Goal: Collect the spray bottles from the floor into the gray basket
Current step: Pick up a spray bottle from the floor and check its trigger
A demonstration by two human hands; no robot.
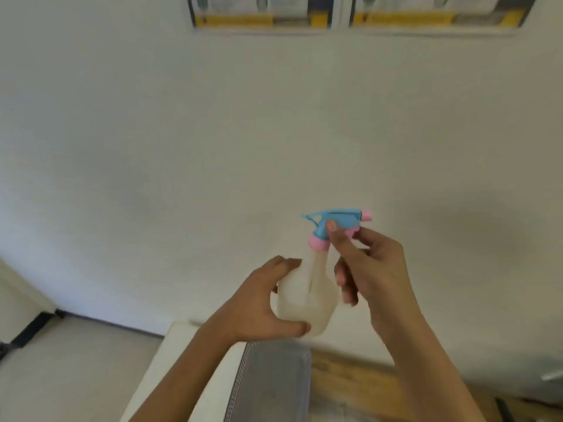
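White wall (213, 132), two posters (262, 10)

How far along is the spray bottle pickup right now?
Done: one spray bottle is off the floor. In hand: the left hand grips its body and the right hand its blue trigger head, above the gray basket. Left: dropping it in. The basket's inside and any other bottles are out of view.

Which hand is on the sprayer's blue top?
The right hand: its fingers pinch the blue trigger head, while the left hand cups the bottle lower down.
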